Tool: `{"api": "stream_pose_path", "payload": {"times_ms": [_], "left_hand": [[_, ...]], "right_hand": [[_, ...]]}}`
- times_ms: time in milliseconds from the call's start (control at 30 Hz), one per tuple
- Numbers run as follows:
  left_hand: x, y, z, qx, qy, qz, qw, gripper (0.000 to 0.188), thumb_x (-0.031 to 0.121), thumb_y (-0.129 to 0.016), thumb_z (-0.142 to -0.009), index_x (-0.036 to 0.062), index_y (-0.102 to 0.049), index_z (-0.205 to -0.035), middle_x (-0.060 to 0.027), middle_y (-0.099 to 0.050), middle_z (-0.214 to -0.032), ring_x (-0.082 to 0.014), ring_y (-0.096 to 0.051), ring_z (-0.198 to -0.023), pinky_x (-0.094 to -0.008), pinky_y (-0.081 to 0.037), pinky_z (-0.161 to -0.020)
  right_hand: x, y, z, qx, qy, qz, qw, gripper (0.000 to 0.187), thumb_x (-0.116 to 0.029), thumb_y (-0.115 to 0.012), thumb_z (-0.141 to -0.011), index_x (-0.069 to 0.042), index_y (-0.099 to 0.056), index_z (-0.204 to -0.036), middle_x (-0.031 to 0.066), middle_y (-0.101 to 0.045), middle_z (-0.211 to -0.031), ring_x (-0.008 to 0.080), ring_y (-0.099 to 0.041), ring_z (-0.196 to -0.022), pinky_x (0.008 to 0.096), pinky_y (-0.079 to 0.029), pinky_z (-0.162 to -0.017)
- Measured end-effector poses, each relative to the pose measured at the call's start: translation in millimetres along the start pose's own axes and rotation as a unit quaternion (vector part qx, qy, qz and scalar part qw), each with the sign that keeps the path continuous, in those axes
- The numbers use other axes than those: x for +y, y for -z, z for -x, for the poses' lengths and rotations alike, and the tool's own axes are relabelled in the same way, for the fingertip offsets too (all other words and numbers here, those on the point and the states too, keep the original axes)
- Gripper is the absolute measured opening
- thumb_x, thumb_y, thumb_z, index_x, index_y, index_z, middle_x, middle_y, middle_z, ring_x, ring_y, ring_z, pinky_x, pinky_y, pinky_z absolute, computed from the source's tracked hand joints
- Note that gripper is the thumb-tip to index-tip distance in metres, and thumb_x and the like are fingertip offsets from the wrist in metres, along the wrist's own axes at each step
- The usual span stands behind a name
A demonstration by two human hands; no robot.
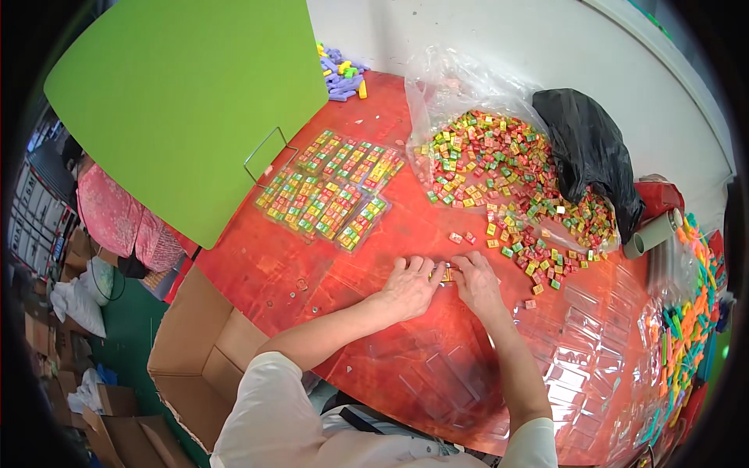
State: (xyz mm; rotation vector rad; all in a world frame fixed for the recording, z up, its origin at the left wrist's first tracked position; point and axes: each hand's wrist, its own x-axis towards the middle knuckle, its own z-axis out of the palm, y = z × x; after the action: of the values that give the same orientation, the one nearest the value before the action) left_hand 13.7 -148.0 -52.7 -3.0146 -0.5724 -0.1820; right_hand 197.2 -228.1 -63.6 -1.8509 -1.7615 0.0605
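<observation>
At the middle of the red table, my left hand (411,290) and my right hand (477,285) are close together with fingers curled down. Between their fingertips shows a short row of small yellow and red blocks (447,274), seemingly in a clear plastic tray that the fingers mostly hide. Both hands grip this piece from its two sides. Just beyond them lie a few loose pink-red blocks (462,237). To the right of my right hand, a large heap of small red, yellow and green blocks (499,160) spreads out of a clear plastic bag (433,86).
Filled clear trays (328,199) lie at the left, beside a green panel (195,109) with a wire handle. Empty clear trays (581,351) cover the near right. A black bag (589,144) and colourful plastic sticks (683,327) stand right. A cardboard box (195,351) stands below left.
</observation>
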Motion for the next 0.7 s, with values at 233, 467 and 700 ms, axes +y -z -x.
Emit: {"api": "stream_pose_path", "payload": {"times_ms": [233,467,700], "left_hand": [[-16,2,-10,0.049,0.020,0.043,0.998,0.062,0.019,-0.065,-0.080,-0.0043,-0.054,-0.137,-0.0165,-0.056,-0.106,-0.0313,-0.054,-0.098,-0.0466,-0.044,-0.076],[-81,48,-32,0.184,0.089,0.041,0.978,0.062,0.011,-0.065,-0.080,0.0011,-0.050,-0.139,-0.0172,-0.053,-0.101,-0.0340,-0.055,-0.095,-0.0473,-0.048,-0.080],[-248,21,-77,0.132,0.259,-0.107,0.951,0.038,0.019,-0.058,-0.089,0.0071,-0.058,-0.126,-0.0194,-0.062,-0.113,-0.0362,-0.063,-0.108,-0.0542,-0.051,-0.087]], "right_hand": [[28,-4,-3,0.028,-0.064,-0.184,0.980,0.027,-0.006,-0.069,-0.085,-0.003,-0.069,-0.112,0.0138,-0.065,-0.098,0.0295,-0.068,-0.086,0.0381,-0.055,-0.075],[25,6,-1,-0.020,-0.085,-0.200,0.976,0.027,-0.008,-0.068,-0.086,-0.003,-0.069,-0.112,0.0126,-0.064,-0.099,0.0286,-0.067,-0.086,0.0369,-0.054,-0.075],[6,21,14,-0.063,-0.108,-0.187,0.974,0.027,-0.009,-0.065,-0.089,-0.003,-0.067,-0.115,0.0162,-0.062,-0.108,0.0327,-0.064,-0.100,0.0396,-0.053,-0.086]]}}
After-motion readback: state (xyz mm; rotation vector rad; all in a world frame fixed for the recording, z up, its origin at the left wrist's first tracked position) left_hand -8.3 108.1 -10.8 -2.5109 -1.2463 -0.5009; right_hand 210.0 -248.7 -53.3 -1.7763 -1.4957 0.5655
